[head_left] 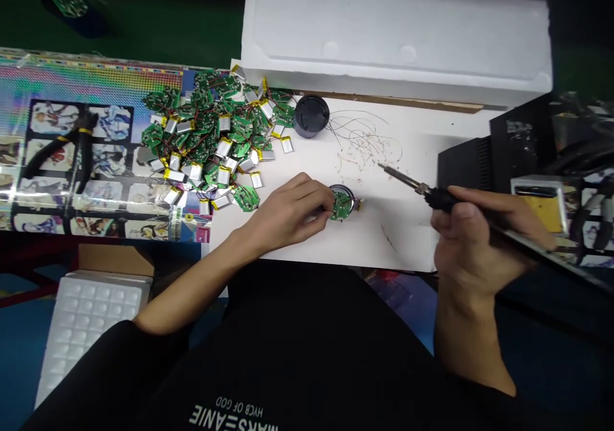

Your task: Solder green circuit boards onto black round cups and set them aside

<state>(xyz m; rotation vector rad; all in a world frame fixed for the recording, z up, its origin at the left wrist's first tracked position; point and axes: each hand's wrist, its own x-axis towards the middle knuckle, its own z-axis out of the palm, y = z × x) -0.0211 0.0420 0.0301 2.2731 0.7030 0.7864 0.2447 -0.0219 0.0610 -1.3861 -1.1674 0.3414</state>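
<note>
My right hand (474,233) is wrapped round the dark handle of a soldering iron (407,180), whose metal tip points to the upper left above the white work surface (407,242). My left hand (300,210) has its fingers pressed together at the left edge of a small green circuit board (341,206). That board lies in or on a round part with a shiny rim, with thin wires and a small yellow piece at its right side. Whether the left fingertips grip the board or something small is hidden.
A heap of green boards with silver battery cells (223,124) lies at the left, beside a black round cup (311,116). Thin loose wires (367,140) spread behind the iron's tip. A white foam box (393,28) stands at the back, black-handled pliers (84,137) far left, black boxes (463,169) right.
</note>
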